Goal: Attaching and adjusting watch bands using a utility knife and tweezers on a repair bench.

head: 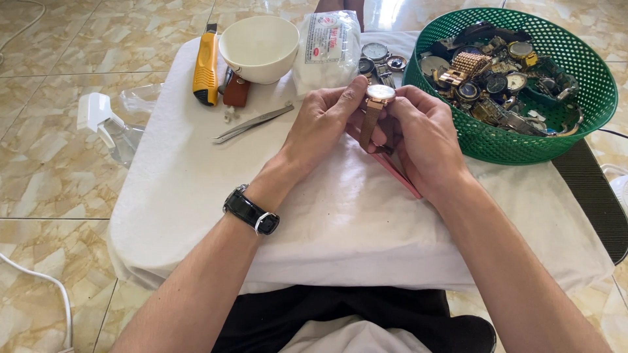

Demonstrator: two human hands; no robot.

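Both my hands hold one wristwatch (379,95) with a white dial, rose-gold case and mesh strap, raised just above the white cloth (196,189) that covers the small table. My left hand (325,123) pinches the case from the left with thumb and fingers. My right hand (418,134) cups it from the right, and the strap hangs down between my palms. A thin pink tool (400,175) sticks out under my right hand. I wear a black-strapped watch (251,210) on my left wrist.
A green mesh basket (575,72) at the right holds several watches. Behind my hands lie a white bowl (259,47), yellow utility knife (206,65), metal tweezers (252,122), white packet (327,49) and loose watches (377,57). A spray bottle (108,127) lies on the tiled floor at left.
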